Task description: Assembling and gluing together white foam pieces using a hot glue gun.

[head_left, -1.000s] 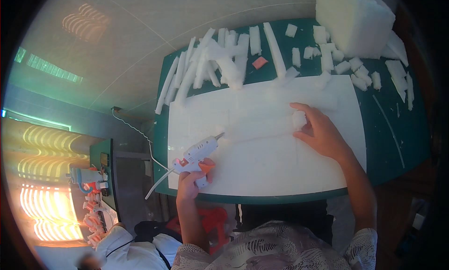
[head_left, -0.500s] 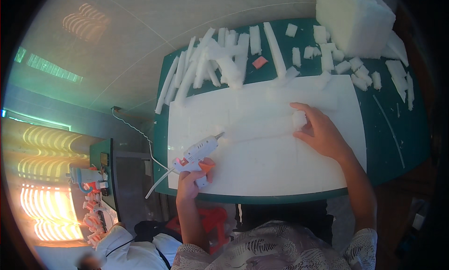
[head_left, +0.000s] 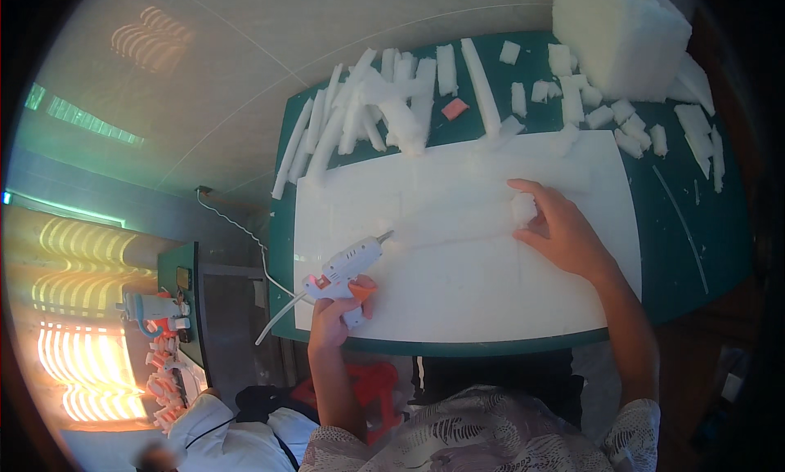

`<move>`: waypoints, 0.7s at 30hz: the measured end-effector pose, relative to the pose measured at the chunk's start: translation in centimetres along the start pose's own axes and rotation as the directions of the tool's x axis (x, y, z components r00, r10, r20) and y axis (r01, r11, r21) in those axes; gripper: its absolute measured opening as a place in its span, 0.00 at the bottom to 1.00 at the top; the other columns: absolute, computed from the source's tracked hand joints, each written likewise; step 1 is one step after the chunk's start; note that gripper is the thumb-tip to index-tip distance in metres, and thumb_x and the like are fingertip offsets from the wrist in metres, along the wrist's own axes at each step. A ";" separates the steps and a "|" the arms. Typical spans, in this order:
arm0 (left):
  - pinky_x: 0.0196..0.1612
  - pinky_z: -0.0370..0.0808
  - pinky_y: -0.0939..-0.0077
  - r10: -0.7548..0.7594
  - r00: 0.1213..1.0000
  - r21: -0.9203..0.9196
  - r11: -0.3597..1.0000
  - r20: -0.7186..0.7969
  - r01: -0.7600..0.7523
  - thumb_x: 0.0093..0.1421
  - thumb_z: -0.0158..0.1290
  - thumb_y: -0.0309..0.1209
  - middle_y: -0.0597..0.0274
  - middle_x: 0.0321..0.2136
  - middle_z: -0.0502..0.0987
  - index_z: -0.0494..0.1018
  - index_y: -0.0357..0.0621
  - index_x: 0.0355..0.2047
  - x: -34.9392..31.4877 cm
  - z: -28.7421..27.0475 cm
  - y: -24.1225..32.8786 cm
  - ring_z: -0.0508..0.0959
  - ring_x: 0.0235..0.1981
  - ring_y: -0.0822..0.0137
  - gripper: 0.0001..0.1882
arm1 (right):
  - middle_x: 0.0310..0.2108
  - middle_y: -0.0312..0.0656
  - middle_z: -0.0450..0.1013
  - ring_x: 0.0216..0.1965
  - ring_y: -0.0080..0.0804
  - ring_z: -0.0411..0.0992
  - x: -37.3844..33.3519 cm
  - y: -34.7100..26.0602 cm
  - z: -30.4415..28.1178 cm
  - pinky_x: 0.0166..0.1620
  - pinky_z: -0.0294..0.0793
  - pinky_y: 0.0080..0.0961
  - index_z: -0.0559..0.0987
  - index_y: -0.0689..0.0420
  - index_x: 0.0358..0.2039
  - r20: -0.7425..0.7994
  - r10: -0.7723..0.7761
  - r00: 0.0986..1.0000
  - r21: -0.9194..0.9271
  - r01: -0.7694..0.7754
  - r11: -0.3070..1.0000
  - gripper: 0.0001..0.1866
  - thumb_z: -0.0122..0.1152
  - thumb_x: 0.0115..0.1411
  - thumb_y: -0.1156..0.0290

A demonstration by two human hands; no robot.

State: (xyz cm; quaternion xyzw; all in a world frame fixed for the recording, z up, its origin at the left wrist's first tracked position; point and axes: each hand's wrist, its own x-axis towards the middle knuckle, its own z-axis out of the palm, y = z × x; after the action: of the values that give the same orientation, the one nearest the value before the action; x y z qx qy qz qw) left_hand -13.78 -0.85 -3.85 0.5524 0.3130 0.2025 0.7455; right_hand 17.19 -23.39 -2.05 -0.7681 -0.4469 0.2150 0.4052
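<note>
My left hand (head_left: pixel 334 318) is wrapped round the handle of a white hot glue gun (head_left: pixel 350 261) with an orange trigger. Its nozzle points up and to the right, over a large white board (head_left: pixel 458 300), and a glue stick (head_left: pixel 280 318) sticks out of its back end. Between the thumb and fingers of my right hand (head_left: pixel 564 231) is a small white foam block (head_left: pixel 523 211), at the right part of the board. Nozzle and block are well apart. Whether the block touches the board I cannot tell.
White foam strips (head_left: pixel 327 133) and a pink piece (head_left: pixel 455 108) lie along the green table's (head_left: pixel 695 251) far side. Foam chunks (head_left: pixel 630 133) and a big foam block (head_left: pixel 621 43) are at far right. A cord (head_left: pixel 237 223) runs to the wall. A person (head_left: pixel 221 435) sits at lower left.
</note>
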 end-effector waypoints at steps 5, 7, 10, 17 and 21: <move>0.24 0.71 0.72 -0.003 1.000 -0.017 1.000 0.004 0.003 0.45 0.53 0.26 0.48 0.36 0.77 0.73 0.30 0.42 0.1 -0.3 -0.3 0.74 0.21 0.62 0.22 | 0.52 0.46 0.70 0.36 0.36 0.69 0.0 0.0 0.0 0.48 0.71 0.29 0.68 0.51 0.60 0.005 -0.010 1.000 -0.005 0.010 1.000 0.33 0.68 0.54 0.76; 0.25 0.71 0.72 -0.019 0.999 -0.017 1.000 -0.029 0.019 0.45 0.53 0.27 0.49 0.36 0.76 0.75 0.30 0.38 0.0 -0.1 -0.2 0.74 0.22 0.62 0.18 | 0.52 0.46 0.70 0.37 0.36 0.69 0.0 -0.1 -0.1 0.48 0.71 0.29 0.68 0.51 0.60 0.008 -0.005 1.000 -0.004 0.006 1.000 0.33 0.68 0.54 0.76; 0.25 0.71 0.72 -0.019 1.000 -0.012 1.000 -0.017 0.018 0.45 0.53 0.27 0.49 0.37 0.76 0.75 0.30 0.38 0.0 -0.2 -0.1 0.74 0.22 0.62 0.19 | 0.52 0.45 0.70 0.37 0.36 0.69 0.0 0.0 0.0 0.48 0.71 0.29 0.68 0.51 0.60 0.005 -0.007 1.000 -0.003 0.007 1.000 0.33 0.68 0.54 0.76; 0.25 0.71 0.72 -0.017 1.000 -0.011 1.000 -0.002 0.017 0.46 0.52 0.26 0.49 0.37 0.76 0.74 0.30 0.40 0.1 -0.6 -0.3 0.74 0.22 0.62 0.20 | 0.53 0.45 0.70 0.39 0.37 0.69 0.0 -0.1 -0.1 0.49 0.71 0.29 0.68 0.52 0.60 0.018 0.020 1.000 0.005 -0.021 1.000 0.33 0.68 0.54 0.76; 0.28 0.76 0.70 -0.046 0.995 -0.059 0.997 0.087 0.052 0.49 0.50 0.22 0.49 0.40 0.76 0.65 0.34 0.53 0.2 -1.1 -0.3 0.76 0.29 0.62 0.28 | 0.54 0.45 0.70 0.40 0.37 0.69 0.0 0.2 0.1 0.49 0.71 0.29 0.68 0.51 0.60 -0.012 -0.016 1.000 -0.004 0.016 1.000 0.32 0.68 0.54 0.76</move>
State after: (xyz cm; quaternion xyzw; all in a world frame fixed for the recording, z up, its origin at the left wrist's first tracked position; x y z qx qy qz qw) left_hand -14.42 0.01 -4.41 0.5298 0.2878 0.1696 0.7796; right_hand 17.21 -23.36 -2.31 -0.7664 -0.4510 0.2063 0.4082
